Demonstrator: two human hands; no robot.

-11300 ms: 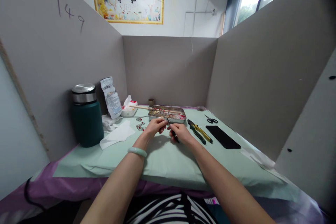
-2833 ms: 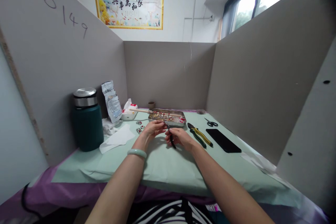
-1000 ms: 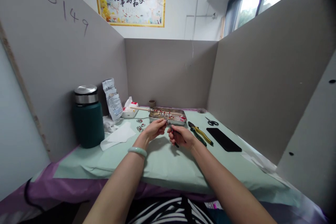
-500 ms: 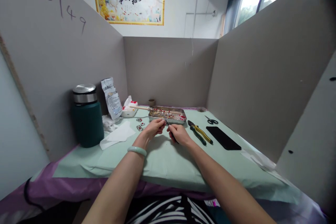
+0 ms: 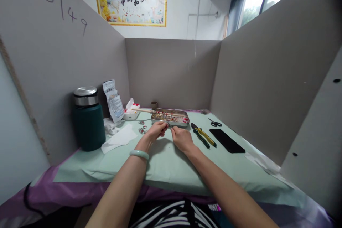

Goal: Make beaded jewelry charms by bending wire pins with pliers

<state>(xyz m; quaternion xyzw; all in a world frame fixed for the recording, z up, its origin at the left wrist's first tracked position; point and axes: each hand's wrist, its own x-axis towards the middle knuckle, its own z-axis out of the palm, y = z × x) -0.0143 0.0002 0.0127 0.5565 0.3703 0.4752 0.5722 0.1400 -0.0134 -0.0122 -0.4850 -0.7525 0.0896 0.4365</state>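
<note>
Nearest to me, the striped clothing (image 5: 171,217) and both forearms run out of my view at the bottom edge. A pale bangle (image 5: 139,154) circles the left wrist. Farther in, I see the right hand (image 5: 181,137) turned back-up, its fingers curled closed around a slim tool (image 5: 170,125); only the metal end shows, and the handles are hidden inside the grip. That end points left and reaches the left hand's fingertips. The left hand (image 5: 158,130) has its thumb and fingers pinched together on a small piece (image 5: 168,123), right at the tips and against the tool's end; it is too tiny for me to make out, and I can't tell whether the tool bites on it or just touches.

To the right lie pliers (image 5: 203,137) with green and yellow handles, then a black slab (image 5: 227,141). To the left, I have small red-dotted ornaments (image 5: 142,128). Just beyond the hands sits a metal tray (image 5: 184,124); its contents blur into red and gold specks for me. Farthest off, the window (image 5: 253,5) is cut off by the top edge.
</note>
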